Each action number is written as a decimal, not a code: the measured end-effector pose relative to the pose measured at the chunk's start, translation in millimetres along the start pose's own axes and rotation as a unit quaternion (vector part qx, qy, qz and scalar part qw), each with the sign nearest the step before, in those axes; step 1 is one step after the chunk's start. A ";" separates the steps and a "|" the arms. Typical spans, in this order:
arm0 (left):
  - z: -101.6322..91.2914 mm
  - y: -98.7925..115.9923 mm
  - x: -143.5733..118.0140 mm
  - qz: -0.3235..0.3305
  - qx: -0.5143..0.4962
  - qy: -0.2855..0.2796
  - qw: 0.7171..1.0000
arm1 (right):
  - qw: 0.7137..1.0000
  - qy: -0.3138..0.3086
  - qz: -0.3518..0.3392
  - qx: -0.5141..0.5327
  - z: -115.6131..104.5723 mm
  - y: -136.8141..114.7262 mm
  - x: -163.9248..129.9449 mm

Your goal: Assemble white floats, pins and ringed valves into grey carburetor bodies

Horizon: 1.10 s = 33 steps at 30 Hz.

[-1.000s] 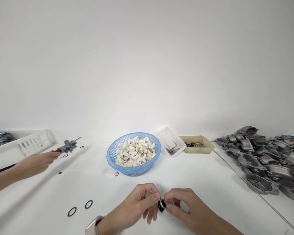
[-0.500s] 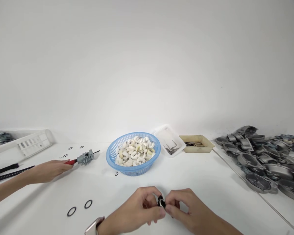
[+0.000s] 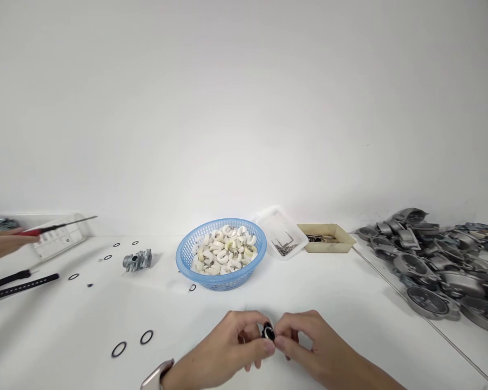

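Observation:
My left hand (image 3: 239, 338), with a watch at its wrist, pinches a small black ring-shaped part (image 3: 269, 331) with a pale inner rim between thumb and index finger. My right hand (image 3: 303, 341) is closed at the part's right edge, thumb and fingertip pressed together against it. The fingers partly cover the part. Beyond both hands stands a blue basket (image 3: 219, 279) full of white curved pieces with small metal bits. On the white table to the left lie two black rubber rings, the nearer ring (image 3: 119, 349) and another ring (image 3: 146, 337).
Another person's hand (image 3: 0, 244) holds a red-handled screwdriver (image 3: 30, 232) at far left. A grey metal casting (image 3: 137, 260) lies nearby, with several thin rings around. A white tray (image 3: 282, 216), a yellowish bin (image 3: 337, 248) and piled metal parts (image 3: 455, 284) extend rightward. Watch straps (image 3: 22, 288) lie left.
The other person's hand has drawn back left with the screwdriver, out of the metal casting, which now lies on the table. My hands have barely moved.

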State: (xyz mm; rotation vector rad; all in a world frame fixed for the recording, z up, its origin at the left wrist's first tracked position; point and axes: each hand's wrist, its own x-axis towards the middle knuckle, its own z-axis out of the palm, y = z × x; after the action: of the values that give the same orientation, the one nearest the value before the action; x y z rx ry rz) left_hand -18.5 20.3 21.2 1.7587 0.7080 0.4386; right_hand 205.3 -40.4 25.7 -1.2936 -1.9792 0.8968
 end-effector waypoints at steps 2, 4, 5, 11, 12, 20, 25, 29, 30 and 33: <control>0.0 1.1 -0.5 0.001 0.000 -0.002 1.000 | 1.000 0.003 0.001 0.001 -0.9 0.1 -0.1; 0.0 1.5 -0.8 0.003 0.003 -0.004 1.000 | 1.000 0.004 0.002 0.001 -1.6 0.5 -0.1; 0.2 1.6 -0.8 0.004 0.006 -0.004 1.000 | 1.000 0.004 0.002 0.001 -1.7 0.9 -0.1; 2.0 5.0 -1.4 0.006 0.081 0.031 0.996 | 1.000 0.005 -0.002 0.005 0.1 4.6 0.3; 2.2 6.0 -1.8 0.008 0.103 0.040 0.994 | 1.000 0.004 -0.002 0.006 0.5 5.0 0.4; 1.1 3.7 -2.3 0.015 0.075 0.009 0.997 | 1.000 0.000 -0.013 0.020 -1.1 4.2 1.4; 0.8 2.7 -2.3 0.016 0.111 0.028 0.993 | 1.000 0.002 -0.018 0.017 -1.1 5.3 0.6; 1.3 5.1 -4.2 0.019 0.194 0.072 0.978 | 0.999 0.004 -0.033 0.005 0.3 7.2 -0.6; 1.3 5.6 -4.6 0.020 0.202 0.074 0.976 | 0.999 0.004 -0.037 0.001 0.5 7.5 -0.8; 0.8 6.9 -4.9 0.030 0.196 0.055 0.979 | 0.999 0.005 -0.045 -0.006 0.2 8.4 -0.9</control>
State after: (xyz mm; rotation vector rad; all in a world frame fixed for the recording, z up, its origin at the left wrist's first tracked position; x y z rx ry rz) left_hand -19.9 15.2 27.9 2.1432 0.8663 0.4631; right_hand 209.8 -38.7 18.7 -1.2031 -2.0200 0.8360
